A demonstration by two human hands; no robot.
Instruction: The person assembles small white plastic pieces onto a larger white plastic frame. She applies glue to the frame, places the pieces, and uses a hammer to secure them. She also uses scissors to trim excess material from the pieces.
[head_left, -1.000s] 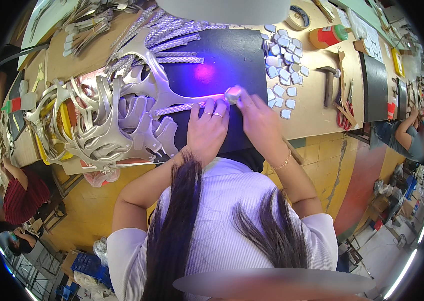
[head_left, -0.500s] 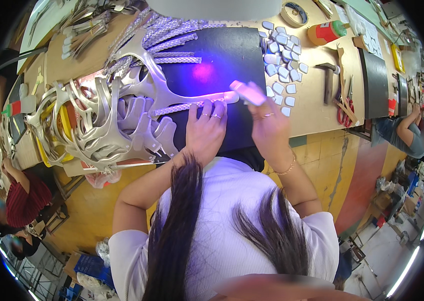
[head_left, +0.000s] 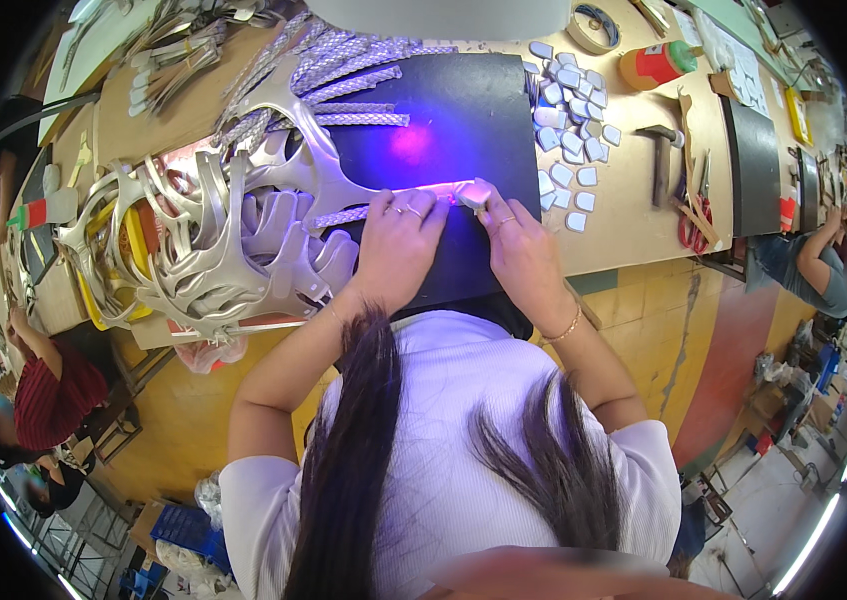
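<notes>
A silver strappy leather piece [head_left: 315, 165], much like a sandal upper, lies over the black mat with one long strap reaching right. My left hand [head_left: 398, 250] is closed on that strap, its fingers pressing the strap and a braided silver strip [head_left: 341, 217] that runs beneath them. At the strap's right end, my right hand [head_left: 525, 258] pinches a small silver tab [head_left: 473, 193] against the tip. Glare and fingers hide exactly how tab and strap meet. More silver uppers [head_left: 228, 270] are heaped to the left, and several braided strips [head_left: 358, 85] lie behind.
Loose grey-white tabs [head_left: 573, 105] are scattered right of the black mat [head_left: 488, 110]. Further right are a hammer [head_left: 659, 165], red-handled scissors [head_left: 700, 215], a red-labelled bottle [head_left: 658, 65] and a tape roll [head_left: 595, 28]. A white lamp head [head_left: 443, 15] overhangs the back; other people sit at both sides.
My right hand has brought the silver tab down and left onto the strap's end. My left hand has shifted slightly left, still on the strap.
</notes>
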